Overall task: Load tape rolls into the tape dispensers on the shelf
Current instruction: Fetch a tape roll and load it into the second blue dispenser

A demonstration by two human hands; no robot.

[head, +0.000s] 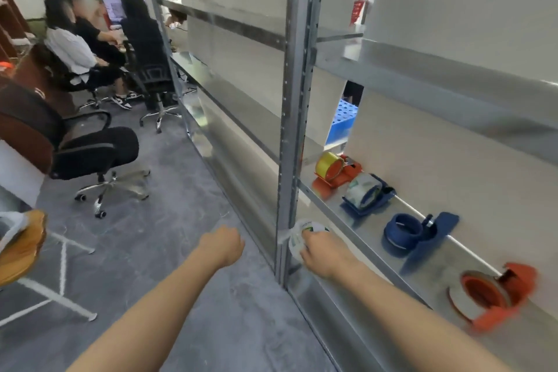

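Metal shelf (pixel 453 263) carries four dispensers (pixel 335 175) in a row | your right hand (pixel 326 254) grips a white tape roll (pixel 302 232) beside the post (pixel 290 130), judged bound for the unloaded blue dispenser (pixel 418 235) | your left hand (pixel 225 246) hangs clenched, seemingly empty.

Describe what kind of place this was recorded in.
Probably an office with a storage area: metal shelving holding tape dispensers, swivel office chairs on a grey floor, and seated people working at a monitor.
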